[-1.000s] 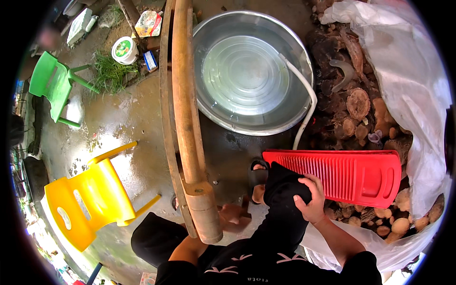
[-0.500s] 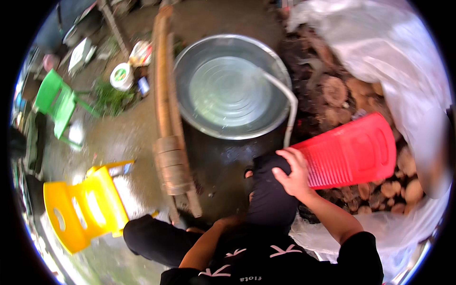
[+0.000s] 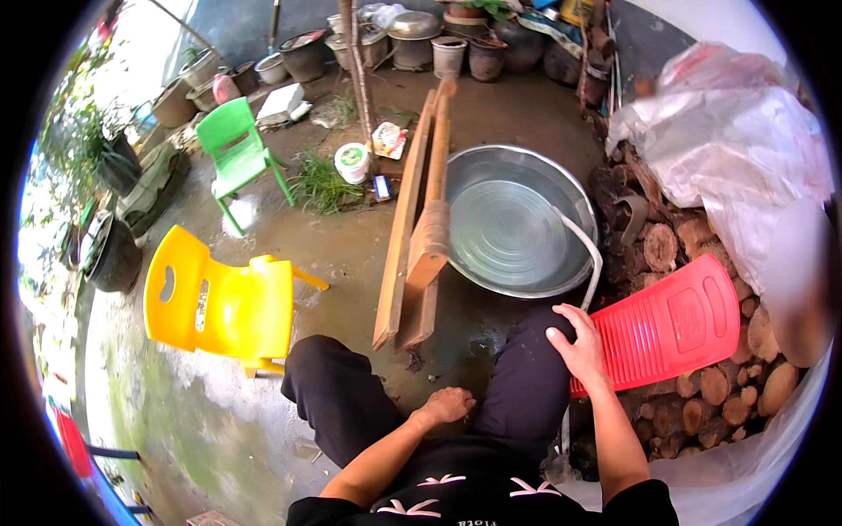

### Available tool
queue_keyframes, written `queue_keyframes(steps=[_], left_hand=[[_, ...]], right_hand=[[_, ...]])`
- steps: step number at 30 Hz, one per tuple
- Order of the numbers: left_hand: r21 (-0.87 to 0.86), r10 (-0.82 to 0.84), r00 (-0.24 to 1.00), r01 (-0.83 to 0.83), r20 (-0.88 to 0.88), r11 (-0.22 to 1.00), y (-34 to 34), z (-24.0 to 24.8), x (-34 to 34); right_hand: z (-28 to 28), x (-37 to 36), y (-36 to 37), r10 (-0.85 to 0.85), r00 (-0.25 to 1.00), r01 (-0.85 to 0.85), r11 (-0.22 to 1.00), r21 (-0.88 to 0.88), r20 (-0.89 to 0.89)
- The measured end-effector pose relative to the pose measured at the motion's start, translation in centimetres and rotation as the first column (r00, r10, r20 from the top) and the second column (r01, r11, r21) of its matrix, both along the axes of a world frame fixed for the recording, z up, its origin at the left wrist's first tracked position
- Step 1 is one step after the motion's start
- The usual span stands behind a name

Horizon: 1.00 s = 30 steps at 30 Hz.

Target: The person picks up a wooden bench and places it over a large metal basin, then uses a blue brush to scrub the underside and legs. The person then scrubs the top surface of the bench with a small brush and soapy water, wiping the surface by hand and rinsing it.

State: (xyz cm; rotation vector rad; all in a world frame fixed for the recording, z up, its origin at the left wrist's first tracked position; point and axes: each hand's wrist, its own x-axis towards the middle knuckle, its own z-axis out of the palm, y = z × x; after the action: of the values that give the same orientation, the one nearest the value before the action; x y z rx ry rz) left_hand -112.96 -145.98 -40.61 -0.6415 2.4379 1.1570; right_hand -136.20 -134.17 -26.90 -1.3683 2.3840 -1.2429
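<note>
My right hand (image 3: 581, 344) rests on my right knee with its fingers stretched out, right beside a red plastic washboard (image 3: 671, 324). The ribbed board lies tilted over stacked logs. Between my thighs, my left hand (image 3: 447, 405) hangs loosely with its fingers curled, and I see nothing in it. Ahead of my right knee stands a wide metal basin (image 3: 579, 180) with clear water in it. A pale hose (image 3: 589, 241) runs up over the basin's right rim, its end in the basin.
A wooden frame of long boards (image 3: 421, 219) stands left of the basin. A yellow chair (image 3: 232, 302) and a green chair (image 3: 235, 149) are further left. Cut logs (image 3: 660, 247) under plastic sheeting (image 3: 728, 131) fill the right. Pots (image 3: 449, 57) line the back wall.
My view has lifted and shifted left, so the basin, chairs and washboard sit lower and further right, and the back wall shows. My right hand stays on the knee; my left hand is now clearer.
</note>
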Motion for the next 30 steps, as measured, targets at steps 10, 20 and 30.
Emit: queue_keyframes(steps=[10, 20, 30], left_hand=[[0.318, 0.363, 0.802, -0.228, -0.475, 0.92, -3.7, 15.9, 8.7], [0.242, 0.677, 0.632, -0.638, -0.377, 0.731, -18.7, 18.3, 12.1], [0.237, 0.717, 0.627, -0.679, -0.305, 0.694, -39.9, 0.8, 2.8]], right_hand=[[4.7, 3.9, -7.1, 0.176, 0.983, -0.183, 0.966, -0.181, -0.053], [9.5, 4.6, -18.7, 0.327, 0.917, -0.368, 0.914, -0.171, -0.23], [11.0, 4.2, -19.2, 0.419, 0.899, -0.427, 0.903, 0.045, 0.126]])
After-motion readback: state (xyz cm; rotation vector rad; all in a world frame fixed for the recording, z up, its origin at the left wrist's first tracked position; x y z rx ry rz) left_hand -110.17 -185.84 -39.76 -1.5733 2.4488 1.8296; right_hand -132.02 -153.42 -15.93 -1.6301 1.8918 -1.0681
